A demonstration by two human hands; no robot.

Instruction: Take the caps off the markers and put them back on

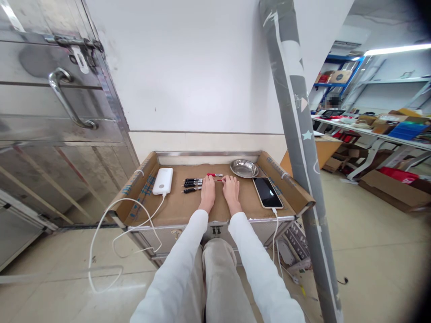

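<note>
My left hand (208, 190) is closed at the right ends of several black pens (193, 181), which lie side by side on the brown cardboard surface. One more black pen (191, 190) lies a little nearer to me, its right end close to that hand. A slim red pen (220, 180) spans the small gap between my hands. The fingers of my right hand (231, 189) pinch its right end; those of my left hand close over its other end, partly hiding it. Just beyond my fingertips lies another red pen (214, 174).
A steel bowl (244, 168) stands at the back right, with a phone (268, 193) on a cable nearer me. On the left lies a white power bank (163, 181) with a looping white cable (101, 224). A wrapped grey pole (303, 134) leans beside the cabinet's right edge.
</note>
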